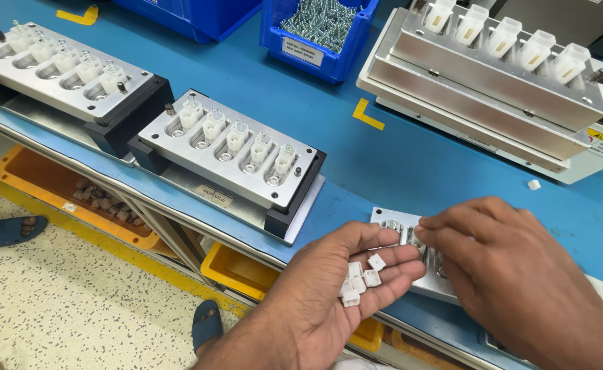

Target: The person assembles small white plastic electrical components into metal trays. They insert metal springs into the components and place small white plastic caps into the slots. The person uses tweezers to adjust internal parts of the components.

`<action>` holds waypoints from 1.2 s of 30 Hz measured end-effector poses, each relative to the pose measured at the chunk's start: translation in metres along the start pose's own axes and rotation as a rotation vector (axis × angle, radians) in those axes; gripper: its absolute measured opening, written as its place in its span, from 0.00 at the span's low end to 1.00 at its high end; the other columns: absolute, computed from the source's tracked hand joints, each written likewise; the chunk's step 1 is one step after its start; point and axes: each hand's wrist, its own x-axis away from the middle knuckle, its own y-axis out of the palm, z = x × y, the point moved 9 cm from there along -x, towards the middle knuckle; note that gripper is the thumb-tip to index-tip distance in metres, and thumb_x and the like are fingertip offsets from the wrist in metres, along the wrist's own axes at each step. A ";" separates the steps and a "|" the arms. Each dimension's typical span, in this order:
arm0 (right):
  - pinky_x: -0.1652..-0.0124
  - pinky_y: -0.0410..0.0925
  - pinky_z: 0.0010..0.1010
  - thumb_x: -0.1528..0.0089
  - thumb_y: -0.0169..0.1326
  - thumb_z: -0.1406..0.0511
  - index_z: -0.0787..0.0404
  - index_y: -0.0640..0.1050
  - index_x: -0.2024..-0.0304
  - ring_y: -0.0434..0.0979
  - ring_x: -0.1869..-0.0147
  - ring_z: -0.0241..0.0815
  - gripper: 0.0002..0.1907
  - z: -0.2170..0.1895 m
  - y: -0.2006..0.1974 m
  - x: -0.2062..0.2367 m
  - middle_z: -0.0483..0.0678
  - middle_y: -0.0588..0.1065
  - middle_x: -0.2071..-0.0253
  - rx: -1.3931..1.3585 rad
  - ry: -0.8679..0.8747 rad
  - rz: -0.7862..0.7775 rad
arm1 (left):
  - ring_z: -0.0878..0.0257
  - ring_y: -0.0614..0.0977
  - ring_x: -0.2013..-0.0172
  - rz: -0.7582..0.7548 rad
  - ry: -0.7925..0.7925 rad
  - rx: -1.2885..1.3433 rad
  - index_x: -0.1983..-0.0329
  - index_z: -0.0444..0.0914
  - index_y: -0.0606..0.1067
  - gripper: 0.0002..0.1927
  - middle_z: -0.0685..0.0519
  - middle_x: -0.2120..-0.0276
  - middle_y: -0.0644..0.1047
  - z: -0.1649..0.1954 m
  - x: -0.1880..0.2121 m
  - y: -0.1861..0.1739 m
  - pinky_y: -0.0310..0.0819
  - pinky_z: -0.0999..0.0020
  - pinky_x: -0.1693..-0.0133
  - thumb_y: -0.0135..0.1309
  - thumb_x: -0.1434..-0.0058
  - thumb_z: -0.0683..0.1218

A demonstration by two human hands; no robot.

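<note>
Head view, left hand (336,288) lying spread, cupping small white caps (360,279) beside the metal fixture (394,223), right hand (514,274) pressing pinched fingertips onto that fixture.

bright, even light from overhead fills the view. soft glare sits on the metal fixture (229,147) and shadows on the blue tabletop (397,157) stay faint. the right hand (521,274) looks slightly blurred, perhaps; edges bend a little.

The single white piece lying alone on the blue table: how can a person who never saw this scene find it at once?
Start at the large metal fixture at the upper right. Just below its lower right corner, one small white piece lies on the bare blue table. Unlike the others, it sits in no hand or fixture.
</note>
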 end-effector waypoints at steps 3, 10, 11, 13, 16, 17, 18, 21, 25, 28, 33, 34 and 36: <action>0.47 0.66 0.41 0.52 0.58 0.67 0.54 0.83 0.53 0.74 0.39 0.44 0.22 0.007 0.009 0.005 0.39 0.79 0.51 0.060 -0.014 -0.081 | 0.57 0.86 0.57 -0.012 -0.007 0.016 0.57 0.31 0.75 0.13 0.44 0.59 0.81 0.000 -0.003 0.002 0.84 0.66 0.52 0.53 0.39 0.46; 0.55 0.69 0.39 0.46 0.65 0.56 0.43 0.87 0.54 0.75 0.46 0.38 0.16 0.030 0.002 -0.012 0.36 0.79 0.54 -0.363 0.265 -0.153 | 0.59 0.83 0.62 -0.095 0.078 0.031 0.56 0.31 0.76 0.13 0.46 0.62 0.79 0.010 -0.007 0.006 0.83 0.64 0.54 0.50 0.36 0.46; 0.57 0.70 0.38 0.45 0.65 0.55 0.43 0.88 0.53 0.75 0.47 0.37 0.17 0.029 0.004 -0.010 0.35 0.78 0.55 -0.432 0.334 -0.185 | 0.59 0.82 0.63 -0.109 0.090 0.046 0.56 0.31 0.75 0.13 0.46 0.63 0.79 0.011 -0.008 0.008 0.84 0.63 0.53 0.51 0.35 0.46; 0.57 0.70 0.35 0.44 0.65 0.55 0.43 0.89 0.53 0.74 0.48 0.36 0.17 0.017 0.003 -0.011 0.36 0.78 0.56 -0.528 0.326 -0.178 | 0.60 0.83 0.64 -0.127 0.073 0.076 0.56 0.32 0.75 0.14 0.46 0.63 0.80 0.007 -0.007 0.011 0.83 0.63 0.53 0.49 0.36 0.47; 0.56 0.71 0.32 0.42 0.63 0.57 0.42 0.88 0.54 0.74 0.50 0.35 0.13 0.007 0.007 -0.016 0.37 0.77 0.58 -0.576 0.326 -0.248 | 0.61 0.83 0.64 -0.136 0.055 0.112 0.56 0.32 0.75 0.14 0.46 0.63 0.80 0.005 -0.005 0.013 0.82 0.62 0.52 0.48 0.36 0.48; 0.56 0.72 0.31 0.42 0.63 0.58 0.43 0.88 0.55 0.75 0.52 0.35 0.13 0.005 0.007 -0.016 0.37 0.77 0.58 -0.620 0.324 -0.273 | 0.61 0.82 0.64 -0.138 0.041 0.123 0.56 0.32 0.74 0.14 0.47 0.63 0.80 0.003 -0.004 0.015 0.82 0.61 0.52 0.49 0.36 0.48; 0.56 0.73 0.30 0.41 0.62 0.58 0.43 0.88 0.55 0.76 0.53 0.35 0.12 0.002 0.008 -0.017 0.38 0.77 0.58 -0.663 0.324 -0.298 | 0.61 0.82 0.64 -0.108 0.021 0.119 0.56 0.32 0.74 0.14 0.47 0.62 0.79 0.000 -0.004 0.014 0.82 0.61 0.51 0.49 0.36 0.48; 0.58 0.76 0.29 0.41 0.65 0.57 0.47 0.89 0.55 0.80 0.59 0.35 0.13 -0.006 0.003 -0.022 0.41 0.79 0.61 -0.749 0.326 -0.300 | 0.62 0.82 0.62 -0.066 -0.001 0.121 0.55 0.32 0.74 0.14 0.48 0.60 0.78 -0.002 -0.002 0.012 0.83 0.62 0.49 0.50 0.35 0.48; 0.60 0.77 0.29 0.41 0.65 0.60 0.51 0.89 0.55 0.82 0.63 0.36 0.11 0.004 0.001 -0.001 0.42 0.82 0.64 -0.442 0.752 -0.407 | 0.62 0.81 0.60 -0.083 0.028 0.160 0.55 0.32 0.73 0.14 0.48 0.59 0.78 -0.003 -0.004 0.017 0.81 0.63 0.49 0.51 0.35 0.48; 0.63 0.77 0.30 0.40 0.65 0.59 0.51 0.89 0.57 0.83 0.66 0.36 0.10 -0.009 -0.015 -0.006 0.41 0.83 0.65 -0.457 0.752 -0.291 | 0.62 0.82 0.60 -0.072 0.033 0.173 0.56 0.32 0.73 0.15 0.48 0.60 0.77 -0.005 -0.006 0.017 0.81 0.64 0.49 0.51 0.36 0.50; 0.61 0.79 0.30 0.38 0.66 0.60 0.52 0.90 0.56 0.85 0.63 0.38 0.10 -0.002 -0.009 0.003 0.42 0.84 0.63 -0.445 0.871 -0.410 | 0.63 0.80 0.61 -0.087 0.020 0.197 0.56 0.32 0.73 0.15 0.49 0.61 0.76 -0.010 -0.006 0.017 0.81 0.64 0.48 0.53 0.35 0.50; 0.59 0.79 0.29 0.38 0.64 0.61 0.54 0.89 0.55 0.85 0.61 0.38 0.10 0.004 -0.003 0.008 0.44 0.84 0.63 -0.452 0.927 -0.461 | 0.63 0.78 0.62 -0.092 0.013 0.199 0.56 0.32 0.74 0.16 0.49 0.61 0.76 -0.011 -0.005 0.017 0.80 0.64 0.48 0.54 0.34 0.51; 0.58 0.78 0.28 0.39 0.63 0.62 0.54 0.88 0.55 0.85 0.60 0.37 0.10 0.008 0.000 0.004 0.44 0.84 0.64 -0.501 0.871 -0.398 | 0.63 0.78 0.62 -0.092 0.013 0.189 0.55 0.33 0.74 0.16 0.49 0.61 0.76 -0.011 -0.004 0.015 0.80 0.64 0.48 0.54 0.35 0.51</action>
